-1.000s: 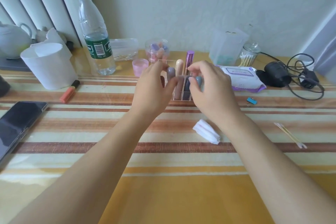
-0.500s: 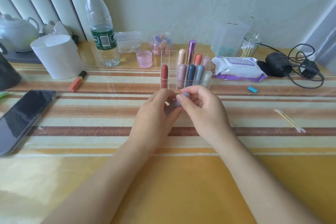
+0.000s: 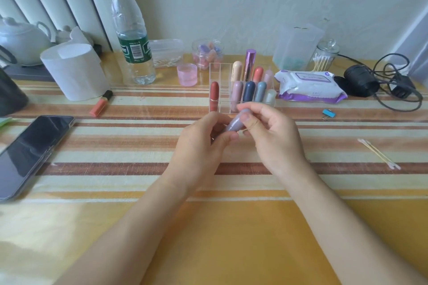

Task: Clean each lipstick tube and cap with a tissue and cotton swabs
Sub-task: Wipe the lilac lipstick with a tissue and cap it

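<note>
Item: lilac-grey lipstick tube [image 3: 234, 124], held tilted over mid-table [image 3: 208, 227], just before the clear organiser [image 3: 214, 67]. Left hand [image 3: 201, 146] curled round its base; right hand [image 3: 273, 139] pinches the cap end. Probably light, rigid, slippery: grip the base. Cotton swabs [image 3: 378, 154] lie near the right edge.

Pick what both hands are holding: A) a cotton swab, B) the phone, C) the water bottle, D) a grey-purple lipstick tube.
D: the left hand and the right hand both grip the grey-purple lipstick tube between their fingers, above the table.
</note>
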